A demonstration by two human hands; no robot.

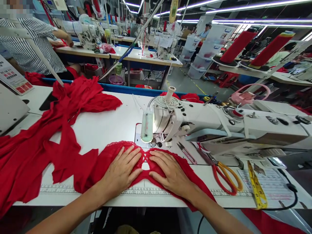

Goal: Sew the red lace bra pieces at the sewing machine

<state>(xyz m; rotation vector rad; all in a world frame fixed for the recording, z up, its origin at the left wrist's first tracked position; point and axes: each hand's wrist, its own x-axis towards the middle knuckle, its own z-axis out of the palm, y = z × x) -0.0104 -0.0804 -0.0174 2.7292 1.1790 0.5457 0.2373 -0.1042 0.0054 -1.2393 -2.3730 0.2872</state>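
Lying flat under both hands (122, 174) (170, 174) — red lace piece (146, 156), scalloped edge.

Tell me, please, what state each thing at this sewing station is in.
left hand: open, flat on the lace.
right hand: open, flat on the lace.
red lace piece: spread flat beneath both hands.
orange-handled scissors: shut, lying flat.
red fabric heap: crumpled, loose.
yellow tape measure: unrolled.

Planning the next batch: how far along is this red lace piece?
Done: the lace piece lies spread in front of the sewing machine. In hand: left hand and right hand press it flat. Left: it seems not yet fed under the machine; more red fabric lies alongside.
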